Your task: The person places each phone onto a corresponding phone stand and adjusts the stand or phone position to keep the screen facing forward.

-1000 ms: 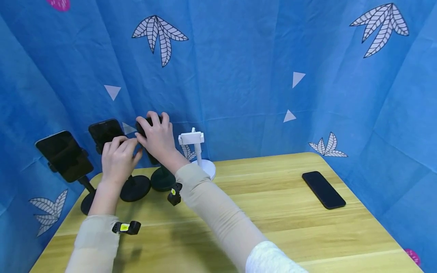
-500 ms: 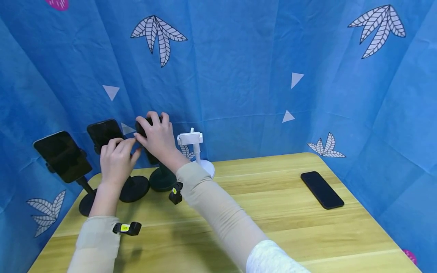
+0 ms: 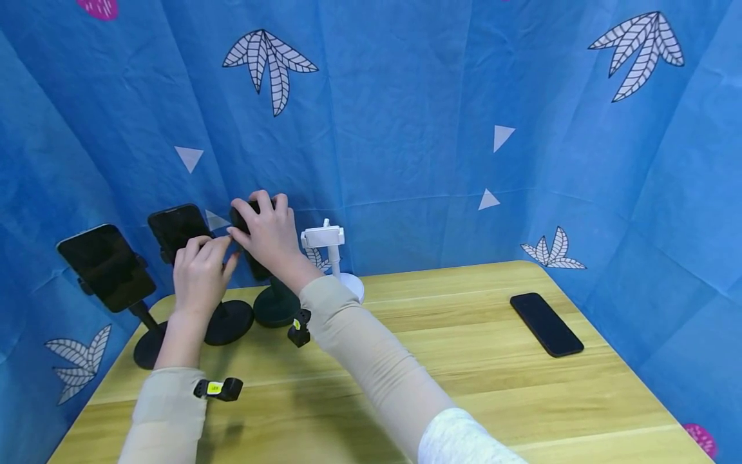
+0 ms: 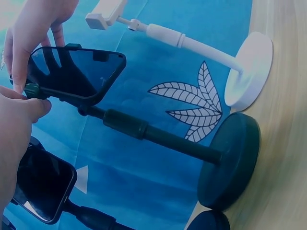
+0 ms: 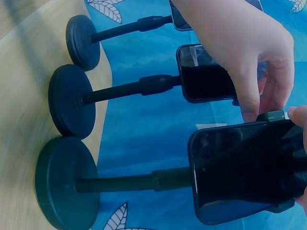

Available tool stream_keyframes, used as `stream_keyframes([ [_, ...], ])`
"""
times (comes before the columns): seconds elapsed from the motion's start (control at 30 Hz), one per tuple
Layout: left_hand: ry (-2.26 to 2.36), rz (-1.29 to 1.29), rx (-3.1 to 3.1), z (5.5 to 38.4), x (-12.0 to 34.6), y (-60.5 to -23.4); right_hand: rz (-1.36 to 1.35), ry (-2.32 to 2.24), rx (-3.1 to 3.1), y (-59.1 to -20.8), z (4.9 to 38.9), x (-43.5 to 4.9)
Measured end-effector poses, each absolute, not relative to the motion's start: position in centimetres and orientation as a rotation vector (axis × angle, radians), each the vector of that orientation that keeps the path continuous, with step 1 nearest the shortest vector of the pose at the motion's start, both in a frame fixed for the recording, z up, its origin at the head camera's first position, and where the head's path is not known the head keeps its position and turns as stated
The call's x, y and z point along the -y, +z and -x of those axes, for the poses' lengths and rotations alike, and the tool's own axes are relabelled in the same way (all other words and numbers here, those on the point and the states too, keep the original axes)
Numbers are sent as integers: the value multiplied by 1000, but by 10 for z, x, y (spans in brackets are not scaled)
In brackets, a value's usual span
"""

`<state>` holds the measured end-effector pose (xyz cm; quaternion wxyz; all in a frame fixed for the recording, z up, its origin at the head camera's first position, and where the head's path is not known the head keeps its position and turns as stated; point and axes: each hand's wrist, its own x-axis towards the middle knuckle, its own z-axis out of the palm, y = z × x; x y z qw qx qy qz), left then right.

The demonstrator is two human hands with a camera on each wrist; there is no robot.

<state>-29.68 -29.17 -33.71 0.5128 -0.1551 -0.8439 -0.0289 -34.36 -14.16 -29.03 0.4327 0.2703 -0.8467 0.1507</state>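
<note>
A black smartphone [image 4: 103, 76] sits sideways in the clamp [image 5: 272, 115] of a dark green phone stand [image 4: 180, 147]. My right hand [image 3: 268, 235] grips the phone's upper end, fingers spread over it. To its left, my left hand [image 3: 199, 276] pinches the clamp's side arm between thumb and fingers, as the left wrist view shows. The phone's screen reflects the right hand. The green stand's round base [image 3: 277, 305] rests on the table. In the head view my hands hide much of the phone and clamp.
Left of the hands, two black stands [image 3: 228, 322] [image 3: 152, 346] carry phones [image 3: 176, 229] [image 3: 107, 267]. A white phone stand [image 3: 333, 248] with a bare clamp is close on the right. Another phone [image 3: 546, 324] lies flat on the wooden table [image 3: 440, 335]. A blue curtain [image 3: 400, 129] encloses the table.
Both hands keep nearly the same hold on the phone and clamp. The left hand shifts slightly; the head view moves a little. Nothing is let go.
</note>
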Motion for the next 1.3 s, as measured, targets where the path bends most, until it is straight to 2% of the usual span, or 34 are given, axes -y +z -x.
stream_keyframes([
  [1.3, -165, 350, 2020, 296, 286, -340, -634, 338, 2156, -287, 343, 142],
])
